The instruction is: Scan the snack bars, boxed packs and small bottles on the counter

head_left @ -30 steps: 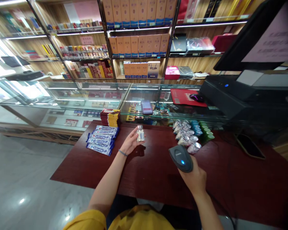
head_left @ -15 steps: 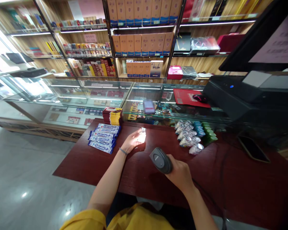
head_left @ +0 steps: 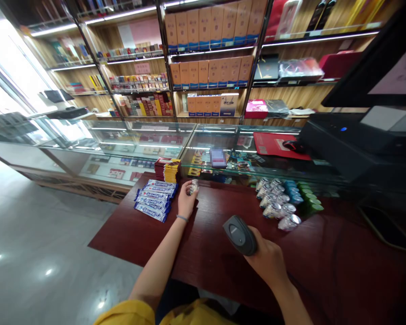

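Note:
My left hand (head_left: pixel 186 204) is wrapped round a small silver-topped can (head_left: pixel 195 186) at the back of the dark red counter (head_left: pixel 203 239). Whether the can touches the wood, I cannot tell. A grey barcode scanner (head_left: pixel 240 235) is gripped in my right hand (head_left: pixel 268 259), above the counter, its head angled to the left. To the left of my left hand lie several blue-and-white packets (head_left: pixel 155 198) in a row. Behind them stands a stack of red and yellow packs (head_left: pixel 168 170). Silver-topped cans (head_left: pixel 279 205), blue cans (head_left: pixel 293 194) and green cans (head_left: pixel 309 198) are grouped at the right.
A glass display case (head_left: pixel 149 135) runs along the back, with a phone-like screen (head_left: pixel 218 158) and a red mat (head_left: pixel 274 146) bearing a mouse (head_left: pixel 292 145). The black register (head_left: pixel 365 149) stands at the right. Near it lies a dark phone (head_left: pixel 389 228).
My left hand has moved back and toward the packets with the can, out of the scanner's bright light. That light no longer shows. The whole view has shifted slightly.

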The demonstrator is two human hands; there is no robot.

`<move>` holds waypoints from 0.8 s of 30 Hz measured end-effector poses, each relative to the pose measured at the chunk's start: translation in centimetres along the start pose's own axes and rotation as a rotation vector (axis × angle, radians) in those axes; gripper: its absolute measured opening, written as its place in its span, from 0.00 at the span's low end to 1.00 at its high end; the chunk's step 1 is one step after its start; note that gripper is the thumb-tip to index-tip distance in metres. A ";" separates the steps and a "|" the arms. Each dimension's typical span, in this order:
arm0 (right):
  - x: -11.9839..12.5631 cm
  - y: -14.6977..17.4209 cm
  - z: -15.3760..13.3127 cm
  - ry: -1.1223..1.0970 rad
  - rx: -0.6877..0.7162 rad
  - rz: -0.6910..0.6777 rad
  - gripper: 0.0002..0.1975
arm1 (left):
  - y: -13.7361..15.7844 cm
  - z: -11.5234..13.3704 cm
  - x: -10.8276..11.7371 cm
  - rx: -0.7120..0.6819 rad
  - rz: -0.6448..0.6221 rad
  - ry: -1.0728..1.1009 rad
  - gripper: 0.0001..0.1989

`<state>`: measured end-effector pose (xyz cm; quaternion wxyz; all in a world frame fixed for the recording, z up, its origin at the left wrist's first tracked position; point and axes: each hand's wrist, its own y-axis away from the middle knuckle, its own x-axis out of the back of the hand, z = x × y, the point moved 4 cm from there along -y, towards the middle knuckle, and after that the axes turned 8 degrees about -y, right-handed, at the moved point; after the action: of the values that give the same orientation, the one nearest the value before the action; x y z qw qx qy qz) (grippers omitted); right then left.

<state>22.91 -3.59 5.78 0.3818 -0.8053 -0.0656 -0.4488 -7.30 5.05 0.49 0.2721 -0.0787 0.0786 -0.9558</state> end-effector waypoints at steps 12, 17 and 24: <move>-0.5 1.5 1.5 -0.003 -0.029 0.016 0.18 | -4.6 -2.4 0.7 -0.149 0.224 -0.318 0.24; -0.5 1.9 1.9 0.026 -0.028 0.023 0.18 | -6.3 -3.3 0.2 -0.150 0.259 -0.451 0.22; -1.3 2.6 3.0 0.031 -0.065 0.004 0.18 | -8.1 -4.3 -0.2 -0.138 0.293 -0.506 0.24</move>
<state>25.32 -3.12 2.40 0.3574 -0.8104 -0.0435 -0.4621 -12.08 12.39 -2.16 0.4119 -0.3203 0.0835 -0.8490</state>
